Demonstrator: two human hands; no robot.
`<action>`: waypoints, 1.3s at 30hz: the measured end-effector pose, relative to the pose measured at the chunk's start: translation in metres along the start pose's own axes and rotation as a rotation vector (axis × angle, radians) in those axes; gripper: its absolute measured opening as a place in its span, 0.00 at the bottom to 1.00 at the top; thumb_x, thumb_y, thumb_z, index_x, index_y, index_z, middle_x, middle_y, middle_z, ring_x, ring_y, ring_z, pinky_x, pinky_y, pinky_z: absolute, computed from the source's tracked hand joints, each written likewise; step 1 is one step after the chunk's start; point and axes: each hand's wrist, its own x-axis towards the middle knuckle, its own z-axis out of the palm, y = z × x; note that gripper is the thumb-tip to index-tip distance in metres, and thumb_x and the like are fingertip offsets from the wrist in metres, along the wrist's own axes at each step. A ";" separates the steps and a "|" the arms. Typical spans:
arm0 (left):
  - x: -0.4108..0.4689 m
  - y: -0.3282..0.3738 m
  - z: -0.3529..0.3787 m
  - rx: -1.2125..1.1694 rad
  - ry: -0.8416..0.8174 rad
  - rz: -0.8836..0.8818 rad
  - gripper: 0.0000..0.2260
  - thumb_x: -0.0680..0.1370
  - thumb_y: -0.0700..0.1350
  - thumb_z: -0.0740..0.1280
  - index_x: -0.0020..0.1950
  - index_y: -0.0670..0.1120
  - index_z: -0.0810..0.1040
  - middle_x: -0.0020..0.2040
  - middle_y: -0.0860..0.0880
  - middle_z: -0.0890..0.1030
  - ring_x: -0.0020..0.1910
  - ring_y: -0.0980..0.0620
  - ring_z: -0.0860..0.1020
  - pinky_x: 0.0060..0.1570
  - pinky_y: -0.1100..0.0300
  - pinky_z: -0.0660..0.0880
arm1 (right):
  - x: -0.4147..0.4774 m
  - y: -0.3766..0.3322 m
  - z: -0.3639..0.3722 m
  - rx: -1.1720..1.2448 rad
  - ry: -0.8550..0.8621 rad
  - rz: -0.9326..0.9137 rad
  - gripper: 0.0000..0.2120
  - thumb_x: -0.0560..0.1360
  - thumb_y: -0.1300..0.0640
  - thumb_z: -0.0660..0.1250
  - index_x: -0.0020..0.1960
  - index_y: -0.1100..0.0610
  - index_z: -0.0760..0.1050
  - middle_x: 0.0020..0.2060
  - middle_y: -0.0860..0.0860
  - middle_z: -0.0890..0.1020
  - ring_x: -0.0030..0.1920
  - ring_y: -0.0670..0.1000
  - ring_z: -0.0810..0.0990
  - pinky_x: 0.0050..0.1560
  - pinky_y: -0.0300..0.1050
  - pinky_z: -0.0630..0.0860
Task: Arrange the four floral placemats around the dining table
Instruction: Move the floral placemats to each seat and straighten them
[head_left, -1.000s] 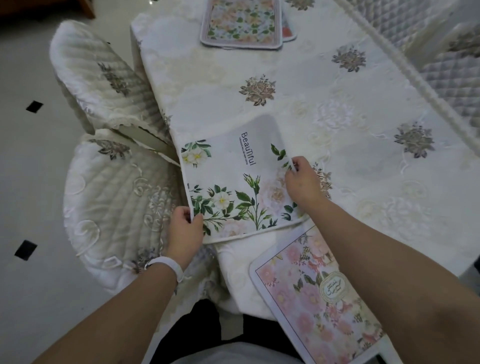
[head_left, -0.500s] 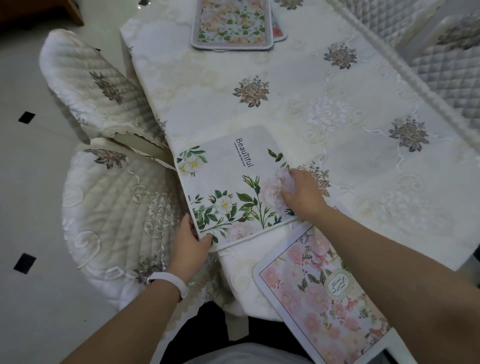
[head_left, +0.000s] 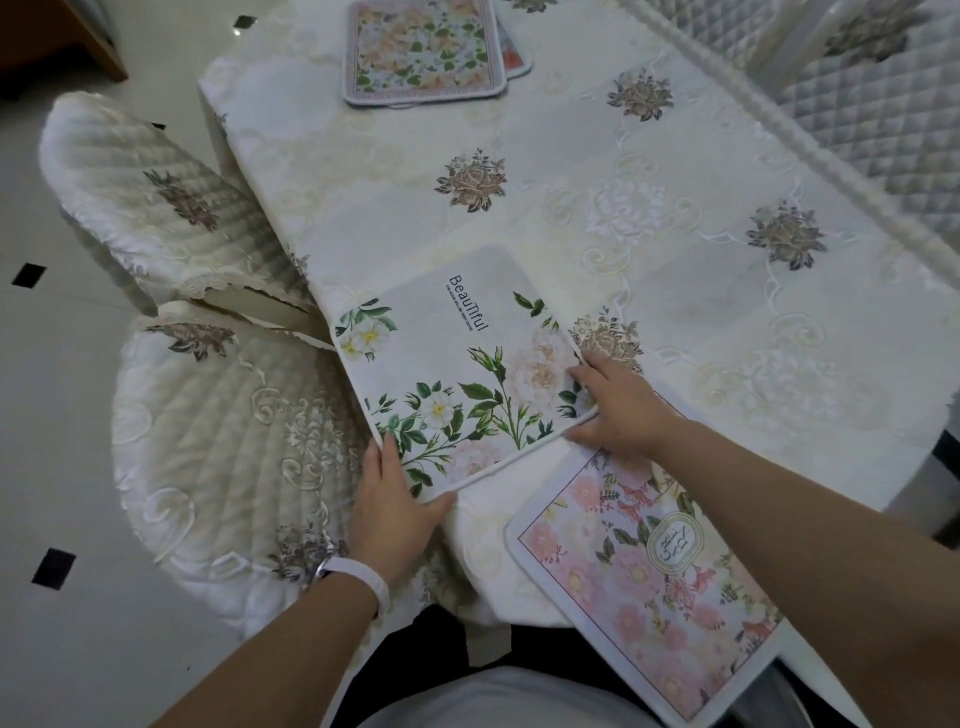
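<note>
A white placemat (head_left: 457, 364) with green leaves, pale flowers and the word "Beautiful" lies at the table's left edge. My left hand (head_left: 392, 501) grips its near corner, thumb on top. My right hand (head_left: 618, 405) pinches its right near corner. A pink floral placemat (head_left: 654, 587) lies at the table's near end, partly under my right forearm. At the far end lies a peach and green floral placemat (head_left: 423, 49), with another mat's edge (head_left: 517, 54) showing beneath it.
The dining table (head_left: 597, 171) carries a cream embroidered tablecloth. A quilted chair (head_left: 208, 415) stands at the left, right beside the white mat. More quilted chairs (head_left: 872, 119) line the right side. The tiled floor (head_left: 57, 467) lies to the left.
The white placemat has slid slightly toward the table's edge and turned a little. My right hand moved from its top to its right near corner. My left hand kept its grip.
</note>
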 end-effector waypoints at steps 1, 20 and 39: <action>0.001 0.000 0.000 0.004 0.003 -0.006 0.51 0.69 0.64 0.72 0.79 0.51 0.44 0.80 0.49 0.48 0.77 0.46 0.53 0.71 0.46 0.62 | 0.001 0.001 0.000 -0.002 0.005 -0.005 0.45 0.67 0.36 0.72 0.76 0.51 0.58 0.79 0.53 0.54 0.77 0.55 0.53 0.75 0.56 0.57; 0.000 0.003 -0.002 0.061 0.012 0.010 0.47 0.68 0.66 0.71 0.78 0.51 0.52 0.79 0.47 0.48 0.77 0.43 0.50 0.73 0.42 0.56 | -0.009 -0.002 0.001 0.009 0.025 0.012 0.39 0.70 0.37 0.68 0.75 0.49 0.59 0.78 0.52 0.55 0.77 0.56 0.55 0.74 0.58 0.58; -0.015 0.094 0.022 0.020 -0.335 0.660 0.28 0.77 0.55 0.67 0.73 0.50 0.63 0.70 0.51 0.67 0.68 0.52 0.68 0.65 0.53 0.69 | -0.168 -0.002 0.017 0.538 0.337 0.569 0.21 0.78 0.47 0.65 0.67 0.56 0.72 0.64 0.53 0.74 0.55 0.48 0.73 0.57 0.44 0.70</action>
